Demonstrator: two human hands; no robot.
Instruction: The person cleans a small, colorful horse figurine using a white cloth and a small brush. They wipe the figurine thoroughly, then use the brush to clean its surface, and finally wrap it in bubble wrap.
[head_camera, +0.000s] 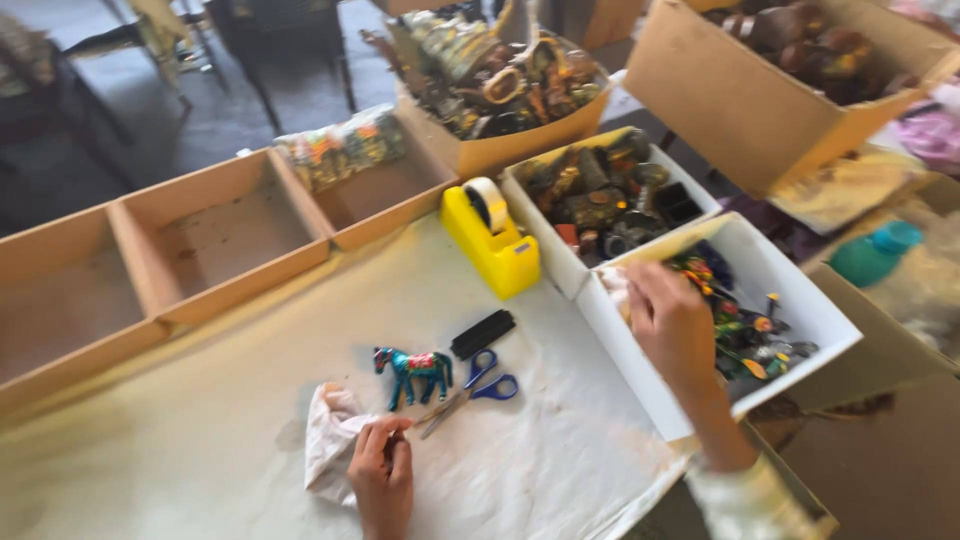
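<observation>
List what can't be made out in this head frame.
- Right hand, head view: fingertips dip into the white box; motion blur and the hand's back hide any grasp.
- Left hand: on the cloth; curled fingers hide what they pinch.
- Small colourful pieces in the box: too blurred to identify.
- Brown box, top right: cut off by the edge.

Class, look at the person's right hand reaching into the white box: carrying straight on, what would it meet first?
Most likely the heap of small colourful trinkets in the white box; the right hand seems just at them, though depth is unclear.
</observation>
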